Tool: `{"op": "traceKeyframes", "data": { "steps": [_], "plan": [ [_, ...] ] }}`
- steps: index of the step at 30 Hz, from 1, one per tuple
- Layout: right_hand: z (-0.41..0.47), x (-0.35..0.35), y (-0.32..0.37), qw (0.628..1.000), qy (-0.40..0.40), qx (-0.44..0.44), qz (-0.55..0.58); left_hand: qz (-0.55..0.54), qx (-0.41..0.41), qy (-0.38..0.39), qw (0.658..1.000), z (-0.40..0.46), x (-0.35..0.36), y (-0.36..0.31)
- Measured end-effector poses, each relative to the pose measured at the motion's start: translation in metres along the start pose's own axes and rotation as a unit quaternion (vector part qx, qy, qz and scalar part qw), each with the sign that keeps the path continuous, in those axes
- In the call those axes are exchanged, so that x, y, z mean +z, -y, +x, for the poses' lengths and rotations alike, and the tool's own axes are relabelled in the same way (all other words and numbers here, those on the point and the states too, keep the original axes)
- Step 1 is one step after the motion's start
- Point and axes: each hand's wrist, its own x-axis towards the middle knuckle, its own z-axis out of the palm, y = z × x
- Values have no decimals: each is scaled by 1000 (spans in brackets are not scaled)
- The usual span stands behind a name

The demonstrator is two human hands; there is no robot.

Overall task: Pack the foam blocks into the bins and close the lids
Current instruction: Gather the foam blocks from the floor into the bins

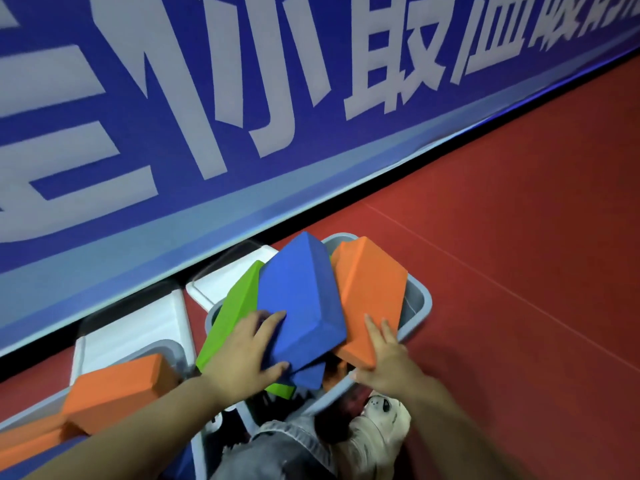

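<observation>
Over the grey bin (420,301), the left hand (242,351) gripped a blue block (301,299) while the right hand (384,351) pressed flat on an orange block (370,289). Blocks stood proud of the rim and the white lid (228,275) was open, so packing seemed unfinished

A grey bin (420,301) is set on the floor, its white lid (228,277) swung open behind it. Three foam blocks are stood tilted in it, well above the rim: a green block (232,311) at left, a blue block (301,299) in the middle, an orange block (370,292) at right. In a second bin (169,348) to the left, also with its lid (138,327) open, another orange block (117,389) is laid across the rim.
</observation>
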Motion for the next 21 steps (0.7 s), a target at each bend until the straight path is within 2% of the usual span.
{"op": "traceKeyframes", "data": {
  "steps": [4, 10, 16, 21],
  "plan": [
    [0, 11, 1, 999, -22, 15, 40, -28, -33, 23, 999, 10, -12, -9],
    [-2, 9, 6, 997, -42, 27, 54, -67, -44, -3, 997, 14, -21, -18],
    [-28, -1, 23, 998, -35, 41, 44, -55, -13, 42, 998, 5, -27, -22],
    [-75, -26, 53, 996, -50, 37, 66, -83, -21, 32, 996, -17, -60, -28]
  ]
}}
